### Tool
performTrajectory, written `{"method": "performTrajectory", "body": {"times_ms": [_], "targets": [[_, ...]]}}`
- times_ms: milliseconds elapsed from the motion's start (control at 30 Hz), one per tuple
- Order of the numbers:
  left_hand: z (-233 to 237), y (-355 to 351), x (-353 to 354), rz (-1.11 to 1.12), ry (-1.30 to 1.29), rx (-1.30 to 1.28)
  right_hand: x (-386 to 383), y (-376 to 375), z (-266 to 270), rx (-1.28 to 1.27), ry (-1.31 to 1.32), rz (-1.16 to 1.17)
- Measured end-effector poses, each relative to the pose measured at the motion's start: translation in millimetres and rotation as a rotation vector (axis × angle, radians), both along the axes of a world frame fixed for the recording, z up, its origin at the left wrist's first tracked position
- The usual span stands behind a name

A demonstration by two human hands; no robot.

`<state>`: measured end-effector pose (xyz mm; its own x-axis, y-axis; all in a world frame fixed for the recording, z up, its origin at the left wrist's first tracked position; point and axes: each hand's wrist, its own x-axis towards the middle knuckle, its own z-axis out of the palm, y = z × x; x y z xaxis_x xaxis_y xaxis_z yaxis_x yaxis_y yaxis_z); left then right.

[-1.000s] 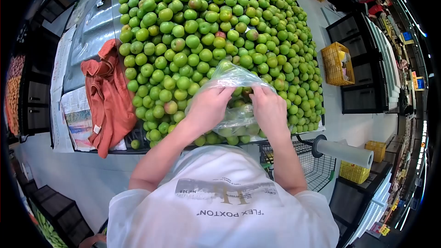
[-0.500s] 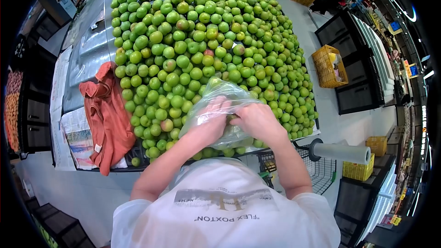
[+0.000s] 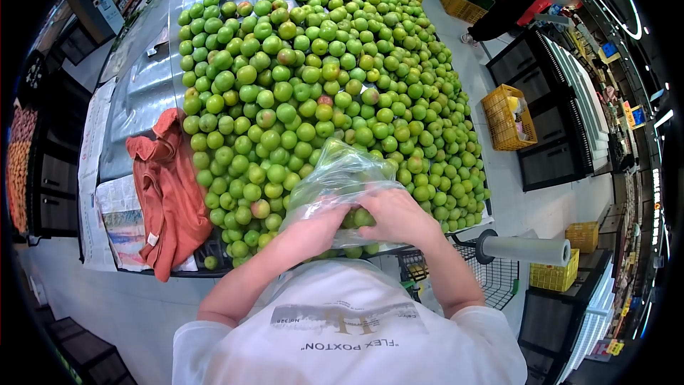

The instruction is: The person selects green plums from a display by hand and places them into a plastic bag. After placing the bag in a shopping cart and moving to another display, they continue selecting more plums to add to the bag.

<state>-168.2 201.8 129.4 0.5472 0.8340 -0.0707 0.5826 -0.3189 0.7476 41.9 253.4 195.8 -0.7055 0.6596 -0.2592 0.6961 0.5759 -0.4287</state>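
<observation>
A clear plastic bag (image 3: pixel 340 164) lies against the near edge of a big heap of green plums (image 3: pixel 299 93), some with a reddish blush. At the bag's left side is my left hand (image 3: pixel 318 230), its fingers closed on the film and partly covered by it. My right hand (image 3: pixel 394 215) grips the right side of the bag, thumb and fingers curled at the opening. Between the two hands, green plums show at the bag's mouth. Other plums blur through the crumpled film.
A red cloth (image 3: pixel 167 199) hangs over the stand's left edge beside newspaper. A plastic bag roll (image 3: pixel 531 249) sits at the right, above a wire cart (image 3: pixel 499 278). Yellow crates (image 3: pixel 507 135) stand on the floor. A person in red and black (image 3: pixel 502 14) is at the far right.
My hands have come slightly lower, and the fingers of my right hand have shifted at the bag's mouth, with plums now showing between the hands. The far person has come further into view.
</observation>
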Motion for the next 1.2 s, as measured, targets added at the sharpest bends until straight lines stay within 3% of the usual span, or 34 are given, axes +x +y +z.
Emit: {"method": "performTrajectory", "body": {"times_ms": [200, 533, 633, 733, 800, 900, 967, 1033, 1100, 1200], "targets": [[8.3, 5.4, -0.7, -0.061, 0.132, 0.032, 7.7, -2.7, -6.0, -0.038, 0.22, -0.215], [7.4, -1.1, -8.4, -0.095, 0.118, 0.076, 15.2, -2.8, -29.2, 0.026, 0.568, -0.257], [5.1, -4.8, -12.1, -0.045, 0.03, 0.071, 12.3, -5.0, -17.6, -0.09, 0.614, -0.328], [9.0, -6.2, -13.2, -0.044, 0.057, 0.014, 14.9, -0.6, -7.0, -0.316, 0.487, -0.378], [8.4, -6.4, -15.8, -0.047, 0.032, 0.027, 21.7, 5.4, -17.7, -0.589, 0.864, -0.323], [5.8, -2.0, -16.3, -0.091, -0.039, 0.092, 17.9, 32.8, -2.5, -0.532, 1.047, -0.358], [10.4, -1.5, -15.0, -0.132, -0.076, 0.135, 14.0, 59.9, 6.7, -0.313, 0.797, -0.521], [21.5, -4.7, -14.1, -0.072, 0.015, 0.022, 7.9, 92.6, -13.6, 0.222, 0.629, -0.483], [20.0, -8.2, -13.0, -0.045, 0.096, -0.086, -0.6, 120.8, -48.4, 0.432, 0.562, -0.512], [35.8, -7.8, -14.8, -0.013, 0.089, 0.114, -12.1, 139.0, -76.8, 0.563, 0.452, -0.508]]}}
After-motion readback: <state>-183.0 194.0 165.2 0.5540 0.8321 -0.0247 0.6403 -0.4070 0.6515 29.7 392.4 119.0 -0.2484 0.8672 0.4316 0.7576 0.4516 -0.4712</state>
